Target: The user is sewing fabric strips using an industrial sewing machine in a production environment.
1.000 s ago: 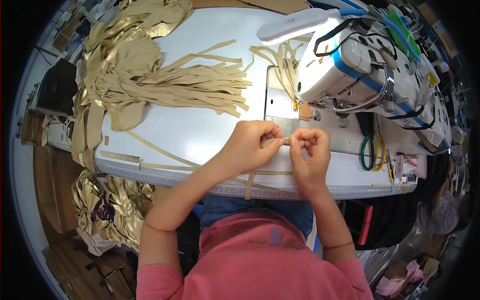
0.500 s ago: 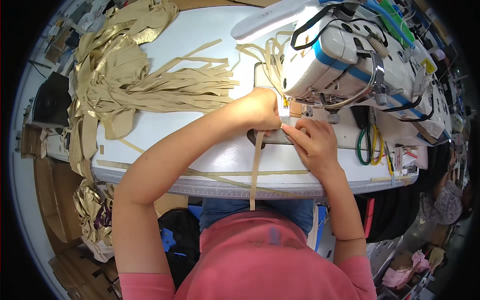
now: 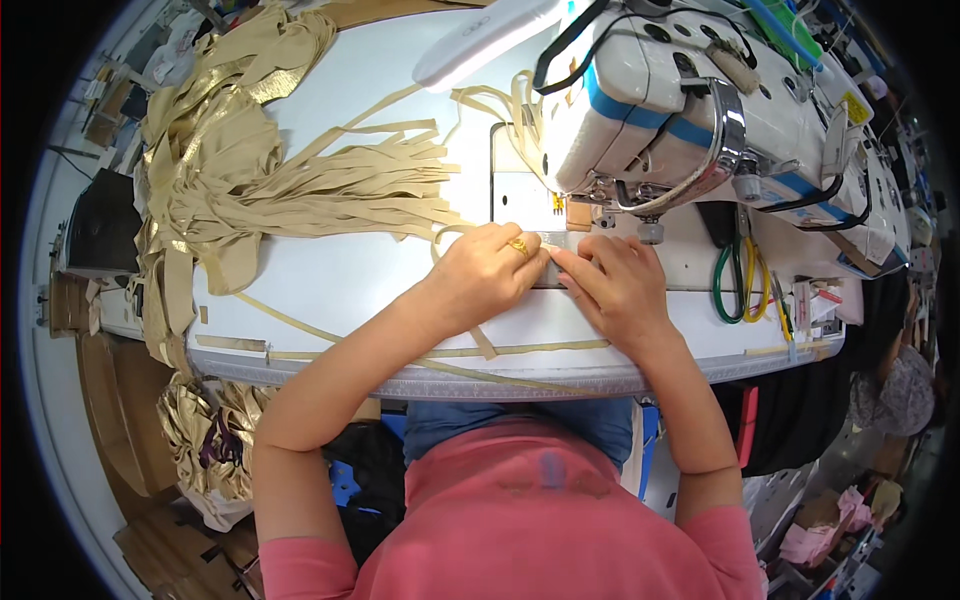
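A sewing machine (image 3: 625, 125) stands at the right, its needle and presser foot (image 3: 558, 203) lit over a metal plate. Just in front of the foot, my left hand (image 3: 485, 272), with a ring on one finger, pinches a narrow beige fabric strip (image 3: 484, 343). Part of that strip loops out beyond the left hand, and a short tail lies on the table below it. My right hand (image 3: 620, 290) meets the left at the fingertips, thumb and forefinger closed at the strip's end. The fingers hide most of what lies between them.
Many beige strips (image 3: 370, 190) fan out from a heap of beige and gold fabric (image 3: 215, 150) at the left. Scissors with green and yellow handles (image 3: 740, 285) lie to the right. A ruler tape (image 3: 480, 384) runs along the table's near edge. Gold fabric (image 3: 225, 440) hangs below left.
My left hand has come down and left from beside the needle, turning so its back shows. The strip's tail, which hung over the table edge, is now shorter and on the table. The right hand stays put.
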Action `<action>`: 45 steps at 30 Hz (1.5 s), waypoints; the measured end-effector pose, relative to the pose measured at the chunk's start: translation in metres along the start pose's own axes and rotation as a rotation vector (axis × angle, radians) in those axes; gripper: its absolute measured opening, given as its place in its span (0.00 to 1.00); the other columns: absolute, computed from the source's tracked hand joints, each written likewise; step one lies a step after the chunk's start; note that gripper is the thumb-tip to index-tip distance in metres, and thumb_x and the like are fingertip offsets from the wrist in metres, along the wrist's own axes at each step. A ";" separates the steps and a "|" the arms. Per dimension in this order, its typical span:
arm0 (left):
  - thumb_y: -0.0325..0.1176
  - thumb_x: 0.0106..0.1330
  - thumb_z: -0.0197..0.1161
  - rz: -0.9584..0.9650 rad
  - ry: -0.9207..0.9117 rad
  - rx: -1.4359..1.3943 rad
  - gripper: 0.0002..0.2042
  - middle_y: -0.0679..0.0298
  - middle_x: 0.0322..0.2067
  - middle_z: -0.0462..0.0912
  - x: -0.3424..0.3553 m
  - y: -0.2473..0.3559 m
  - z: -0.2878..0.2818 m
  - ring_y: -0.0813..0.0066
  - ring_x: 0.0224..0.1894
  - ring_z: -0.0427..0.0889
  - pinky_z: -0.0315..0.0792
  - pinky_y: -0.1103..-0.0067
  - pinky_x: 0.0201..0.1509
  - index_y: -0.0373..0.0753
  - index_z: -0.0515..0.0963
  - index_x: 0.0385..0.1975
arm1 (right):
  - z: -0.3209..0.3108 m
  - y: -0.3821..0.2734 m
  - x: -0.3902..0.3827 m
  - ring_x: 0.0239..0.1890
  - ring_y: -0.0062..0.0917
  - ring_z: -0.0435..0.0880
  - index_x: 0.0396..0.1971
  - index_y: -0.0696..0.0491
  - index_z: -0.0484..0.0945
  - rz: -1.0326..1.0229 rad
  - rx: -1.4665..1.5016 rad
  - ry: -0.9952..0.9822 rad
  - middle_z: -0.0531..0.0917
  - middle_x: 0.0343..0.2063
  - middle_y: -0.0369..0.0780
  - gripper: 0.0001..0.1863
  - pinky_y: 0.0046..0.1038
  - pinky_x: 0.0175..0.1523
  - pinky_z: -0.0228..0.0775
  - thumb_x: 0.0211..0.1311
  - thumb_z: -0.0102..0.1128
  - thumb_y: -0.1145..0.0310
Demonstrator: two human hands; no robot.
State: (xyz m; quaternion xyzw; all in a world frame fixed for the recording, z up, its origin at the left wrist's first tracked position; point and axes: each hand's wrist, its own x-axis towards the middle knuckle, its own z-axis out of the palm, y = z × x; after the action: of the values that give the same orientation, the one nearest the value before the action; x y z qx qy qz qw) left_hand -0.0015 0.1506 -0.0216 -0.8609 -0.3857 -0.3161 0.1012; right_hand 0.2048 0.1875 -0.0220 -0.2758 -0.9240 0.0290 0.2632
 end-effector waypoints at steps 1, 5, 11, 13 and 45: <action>0.26 0.47 0.61 -0.002 -0.006 -0.005 0.07 0.63 0.29 0.75 -0.002 -0.002 0.001 0.71 0.30 0.75 0.73 0.77 0.31 0.33 0.78 0.27 | 0.000 -0.002 0.001 0.32 0.23 0.75 0.41 0.45 0.81 0.003 0.002 -0.014 0.74 0.29 0.31 0.13 0.30 0.41 0.62 0.53 0.64 0.64; 0.26 0.45 0.63 0.013 -0.043 -0.049 0.12 0.62 0.31 0.78 -0.002 -0.006 0.006 0.69 0.29 0.78 0.74 0.76 0.29 0.32 0.80 0.32 | 0.001 0.000 0.000 0.32 0.23 0.75 0.41 0.45 0.81 0.006 0.003 -0.032 0.74 0.30 0.30 0.14 0.31 0.41 0.61 0.53 0.64 0.63; 0.26 0.45 0.63 0.070 -0.027 -0.110 0.13 0.60 0.33 0.81 0.004 -0.027 0.007 0.66 0.31 0.80 0.75 0.74 0.31 0.32 0.80 0.33 | 0.002 0.004 0.001 0.34 0.23 0.76 0.43 0.45 0.80 0.002 -0.084 -0.063 0.74 0.32 0.31 0.15 0.28 0.35 0.64 0.53 0.64 0.63; 0.26 0.45 0.63 0.105 -0.018 -0.124 0.13 0.60 0.33 0.81 0.010 -0.039 0.009 0.66 0.31 0.80 0.76 0.74 0.32 0.32 0.81 0.33 | 0.009 0.009 0.005 0.35 0.23 0.76 0.43 0.45 0.80 0.007 -0.103 -0.038 0.75 0.33 0.31 0.16 0.28 0.35 0.66 0.53 0.64 0.63; 0.26 0.47 0.64 0.041 0.008 -0.259 0.09 0.66 0.23 0.77 0.016 -0.064 0.028 0.69 0.30 0.78 0.75 0.75 0.30 0.37 0.81 0.31 | 0.018 0.020 0.009 0.36 0.27 0.79 0.45 0.47 0.79 0.090 -0.012 0.011 0.80 0.35 0.34 0.15 0.30 0.41 0.71 0.55 0.63 0.68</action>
State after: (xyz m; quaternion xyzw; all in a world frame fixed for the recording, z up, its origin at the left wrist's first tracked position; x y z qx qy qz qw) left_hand -0.0273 0.2158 -0.0377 -0.8731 -0.3236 -0.3646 -0.0028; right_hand 0.1995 0.2107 -0.0378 -0.3189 -0.9093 0.0338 0.2653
